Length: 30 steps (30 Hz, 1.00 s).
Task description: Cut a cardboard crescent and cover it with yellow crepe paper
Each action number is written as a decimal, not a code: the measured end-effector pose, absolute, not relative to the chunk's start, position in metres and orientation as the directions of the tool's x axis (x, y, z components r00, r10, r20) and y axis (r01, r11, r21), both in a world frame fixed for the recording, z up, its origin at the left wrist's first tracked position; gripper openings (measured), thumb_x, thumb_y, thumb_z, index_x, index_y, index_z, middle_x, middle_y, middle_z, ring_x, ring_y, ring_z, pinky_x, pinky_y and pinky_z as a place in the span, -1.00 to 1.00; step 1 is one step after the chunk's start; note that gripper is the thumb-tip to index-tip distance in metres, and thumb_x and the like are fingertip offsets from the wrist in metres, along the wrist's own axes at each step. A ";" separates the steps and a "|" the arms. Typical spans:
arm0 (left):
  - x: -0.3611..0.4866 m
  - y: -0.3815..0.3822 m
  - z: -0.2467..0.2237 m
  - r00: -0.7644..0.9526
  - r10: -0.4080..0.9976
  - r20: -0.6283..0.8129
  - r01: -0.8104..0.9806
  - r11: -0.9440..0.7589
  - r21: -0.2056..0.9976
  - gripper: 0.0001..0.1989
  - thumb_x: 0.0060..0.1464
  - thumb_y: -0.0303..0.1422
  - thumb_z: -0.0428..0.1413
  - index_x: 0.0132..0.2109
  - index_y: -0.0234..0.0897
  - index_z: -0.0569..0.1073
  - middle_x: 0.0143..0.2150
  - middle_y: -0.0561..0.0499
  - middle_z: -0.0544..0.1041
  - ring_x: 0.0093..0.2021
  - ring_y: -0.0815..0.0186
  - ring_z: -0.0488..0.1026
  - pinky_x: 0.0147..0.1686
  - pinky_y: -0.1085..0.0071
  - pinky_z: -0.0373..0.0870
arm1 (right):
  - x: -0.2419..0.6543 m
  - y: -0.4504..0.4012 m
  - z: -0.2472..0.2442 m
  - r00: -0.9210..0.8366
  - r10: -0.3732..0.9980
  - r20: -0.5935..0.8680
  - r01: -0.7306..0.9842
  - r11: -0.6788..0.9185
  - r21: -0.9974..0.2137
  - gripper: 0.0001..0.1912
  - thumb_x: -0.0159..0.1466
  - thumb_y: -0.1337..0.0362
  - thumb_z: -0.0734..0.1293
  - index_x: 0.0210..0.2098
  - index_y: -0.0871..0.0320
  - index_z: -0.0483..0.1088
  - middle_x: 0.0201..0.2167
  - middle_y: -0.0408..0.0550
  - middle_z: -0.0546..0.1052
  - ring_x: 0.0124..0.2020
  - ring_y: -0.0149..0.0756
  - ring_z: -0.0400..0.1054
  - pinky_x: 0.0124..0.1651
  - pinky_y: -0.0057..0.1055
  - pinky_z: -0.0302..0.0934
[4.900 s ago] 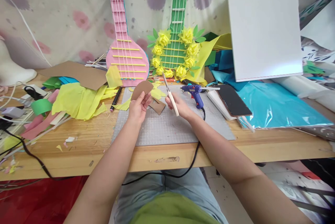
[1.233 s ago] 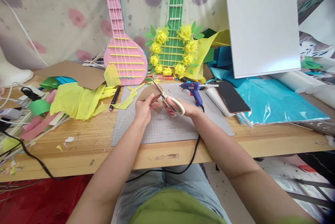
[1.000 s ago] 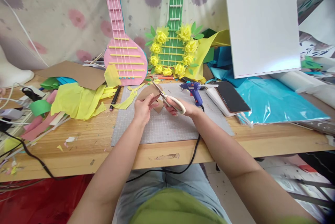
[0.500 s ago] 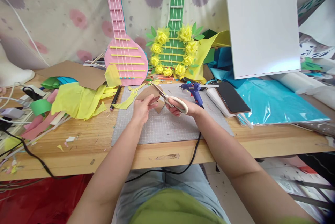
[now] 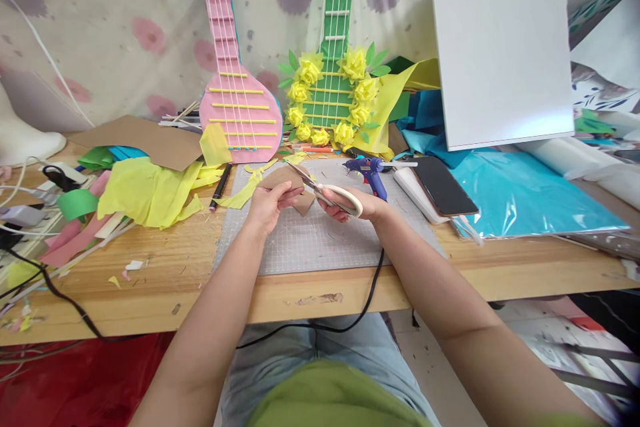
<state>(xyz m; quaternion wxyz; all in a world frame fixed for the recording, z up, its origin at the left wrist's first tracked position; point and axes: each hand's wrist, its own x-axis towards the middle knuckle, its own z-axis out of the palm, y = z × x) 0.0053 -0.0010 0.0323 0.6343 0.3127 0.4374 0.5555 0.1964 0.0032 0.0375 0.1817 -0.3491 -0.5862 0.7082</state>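
Note:
Pinched between the thumb and fingers of my left hand point(image 5: 270, 207) is a piece of brown cardboard point(image 5: 280, 177) with a curved outer edge, above the gridded cutting mat point(image 5: 300, 250). My right hand point(image 5: 336, 207) grips scissors point(image 5: 351, 200) with pale handles, their blades pointing up and left at the cardboard's right edge. How far the blades are apart is hard to make out. A small brown cardboard scrap point(image 5: 303, 203) lies on the mat between my hands. Just beyond my right hand rests a blue glue gun point(image 5: 369, 174).
A pink paper guitar point(image 5: 243, 114) and a green one point(image 5: 327, 100) with yellow flowers lean at the back. Yellow crepe paper point(image 5: 145, 190) and a black marker point(image 5: 221, 187) lie left; a phone point(image 5: 445, 185) and blue wrapped paper point(image 5: 530, 194) lie right. A black cord point(image 5: 373, 287) hangs over the table edge.
My left hand has shifted slightly left with the cardboard. The scissors in my right hand have moved a little to the right.

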 end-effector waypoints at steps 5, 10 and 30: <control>0.004 -0.001 0.034 0.009 0.976 -0.218 -0.432 0.200 0.880 -0.97 -0.09 -0.57 0.10 -0.41 -0.45 0.43 -0.44 -0.10 0.56 -0.38 0.26 0.54 -0.59 0.58 0.39 | 0.196 0.002 0.038 -0.694 0.663 -0.280 0.144 -0.254 -0.957 -0.48 0.04 -0.19 0.27 -0.47 0.17 0.13 -0.63 -0.30 0.02 -0.66 -0.61 -0.10 -0.68 -0.63 -0.18; 0.004 -0.001 0.033 0.015 0.979 -0.204 -0.432 0.190 0.881 -0.94 -0.10 -0.55 0.12 -0.37 -0.44 0.44 -0.43 -0.10 0.56 -0.38 0.27 0.54 -0.59 0.59 0.39 | 0.195 0.002 0.039 -0.684 0.672 -0.283 0.151 -0.248 -0.957 -0.48 0.04 -0.19 0.27 -0.46 0.17 0.13 -0.64 -0.30 0.03 -0.66 -0.61 -0.10 -0.69 -0.63 -0.19; -0.004 0.002 0.031 0.080 0.973 -0.217 -0.358 0.231 0.905 -0.95 -0.11 -0.56 0.13 -0.39 -0.44 0.46 -0.39 -0.11 0.56 -0.38 0.27 0.54 -0.57 0.58 0.40 | 0.206 0.006 0.042 -0.703 0.638 -0.314 0.218 -0.227 -0.949 -0.48 0.04 -0.18 0.27 -0.47 0.18 0.14 -0.66 -0.33 0.01 -0.69 -0.63 -0.14 -0.70 -0.66 -0.23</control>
